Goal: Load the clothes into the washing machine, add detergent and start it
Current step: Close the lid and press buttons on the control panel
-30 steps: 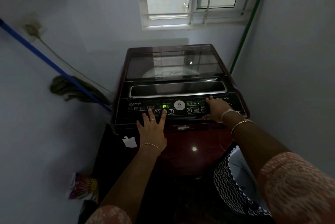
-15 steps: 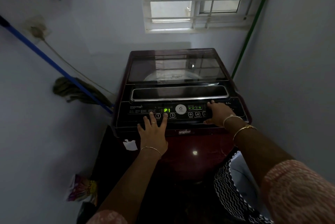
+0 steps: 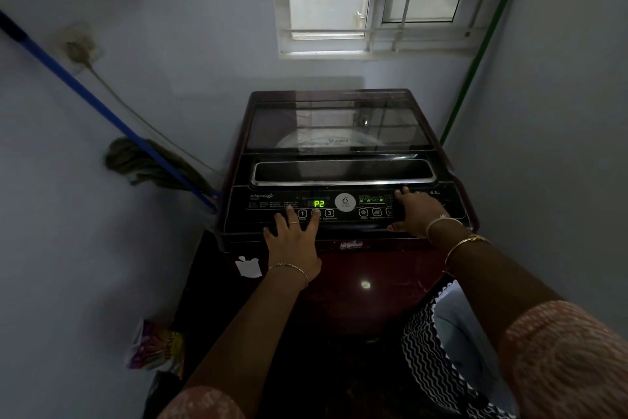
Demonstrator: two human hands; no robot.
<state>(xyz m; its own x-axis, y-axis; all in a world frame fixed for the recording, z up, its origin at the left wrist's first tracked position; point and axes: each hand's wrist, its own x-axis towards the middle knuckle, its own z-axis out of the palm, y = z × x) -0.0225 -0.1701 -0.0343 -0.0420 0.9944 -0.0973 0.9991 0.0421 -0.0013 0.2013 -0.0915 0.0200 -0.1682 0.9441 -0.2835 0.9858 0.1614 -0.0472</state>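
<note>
A blue-handled mop (image 3: 142, 160) leans at 9 o'clock. The washing machine (image 3: 339, 123) stands at centre, lid closed, long axis running 6 to 12, control panel (image 3: 253, 215) facing 6. The left hand (image 3: 292, 242) fingers a button below the P2 display (image 3: 318, 203), grip wide. The right hand (image 3: 416, 211) lies flat toward 3, grip wide.

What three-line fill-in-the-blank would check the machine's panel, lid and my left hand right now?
1. The green display on the washing machine reads ____.
2. Its glass lid is ____.
3. The left hand has a finger on the button between button 1 and button ____.
Missing words: P2; closed; 3.
</note>
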